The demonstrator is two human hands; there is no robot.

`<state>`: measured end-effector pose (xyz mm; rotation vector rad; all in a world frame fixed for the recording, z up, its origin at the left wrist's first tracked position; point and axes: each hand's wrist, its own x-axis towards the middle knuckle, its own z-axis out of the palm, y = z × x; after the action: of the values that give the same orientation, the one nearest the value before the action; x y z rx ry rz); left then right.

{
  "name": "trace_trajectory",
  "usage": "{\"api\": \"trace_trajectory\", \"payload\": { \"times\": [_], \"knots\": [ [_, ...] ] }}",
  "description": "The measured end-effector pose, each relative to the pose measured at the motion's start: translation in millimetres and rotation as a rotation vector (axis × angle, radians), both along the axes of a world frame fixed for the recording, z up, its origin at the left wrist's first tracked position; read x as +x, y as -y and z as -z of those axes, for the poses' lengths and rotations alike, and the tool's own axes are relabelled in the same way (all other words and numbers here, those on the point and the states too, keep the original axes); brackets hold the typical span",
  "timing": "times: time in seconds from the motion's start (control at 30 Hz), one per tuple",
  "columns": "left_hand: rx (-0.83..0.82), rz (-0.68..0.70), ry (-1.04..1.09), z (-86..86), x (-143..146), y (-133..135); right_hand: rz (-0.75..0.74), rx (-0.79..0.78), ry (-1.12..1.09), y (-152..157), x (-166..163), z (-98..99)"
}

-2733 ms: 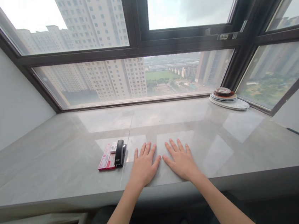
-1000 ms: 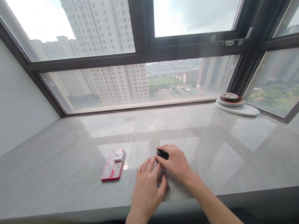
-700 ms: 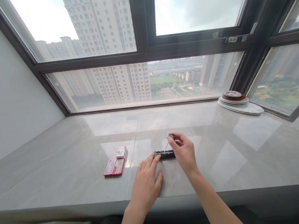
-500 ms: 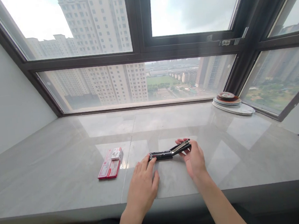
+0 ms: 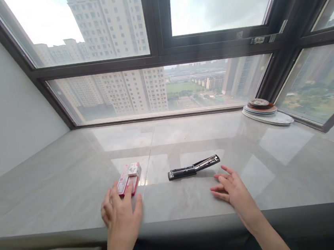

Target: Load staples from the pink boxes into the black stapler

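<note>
Left hand has moved to the boxes, fingers spread; right hand, half curled, is near the stapler; both empty.

A black stapler lies hinged open, right of the red-and-white boxes.

The stapler looks metallic inside, the counter glossy.

The stapler has been opened out and let go by both hands. The left hand has been moved to its left, over the red-and-white boxes; the right hand has been drawn back from its right end.
</note>
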<state>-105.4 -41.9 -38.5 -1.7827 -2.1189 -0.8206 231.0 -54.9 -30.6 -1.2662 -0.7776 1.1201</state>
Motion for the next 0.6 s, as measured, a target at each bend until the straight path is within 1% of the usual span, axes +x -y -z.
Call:
{"api": "trace_trajectory", "payload": {
  "times": [0.07, 0.13, 0.23, 0.27, 0.33, 0.4, 0.47, 0.53, 0.6],
  "knots": [
    [-0.031, 0.081, -0.009, 6.6, -8.4, 7.4, -0.102, -0.049, 0.197, 2.0, -3.0, 2.3],
    [-0.058, 0.250, 0.043, 6.6, -5.9, 14.8, -0.245, -0.078, 0.361, 2.0, -6.8, 2.5],
    [-0.147, 0.543, 0.171, -3.6, 15.9, 20.5, -0.447, -0.098, 0.482, 0.3, -15.7, -2.8],
    [-0.181, 0.615, 0.215, -7.8, 26.4, 19.9, -0.511, -0.099, 0.489, -0.8, -19.7, -5.5],
    [-0.234, 0.712, 0.296, -14.6, 48.8, 15.1, -0.625, -0.110, 0.460, -4.7, -28.2, -10.8],
    [-0.263, 0.782, 0.363, -17.6, 69.0, 6.8, -0.670, -0.127, 0.425, -10.7, -34.6, -14.1],
    [-0.280, 0.828, 0.414, -17.0, 82.8, -2.2, -0.655, -0.131, 0.424, -17.7, -35.7, -15.2],
    [-0.288, 0.853, 0.463, -14.7, 88.6, -9.0, -0.652, -0.126, 0.467, -24.1, -29.8, -14.9],
    [-0.290, 0.863, 0.515, -12.7, 88.2, -12.4, -0.648, -0.140, 0.527, -29.0, -17.9, -13.9]
  ]
}}
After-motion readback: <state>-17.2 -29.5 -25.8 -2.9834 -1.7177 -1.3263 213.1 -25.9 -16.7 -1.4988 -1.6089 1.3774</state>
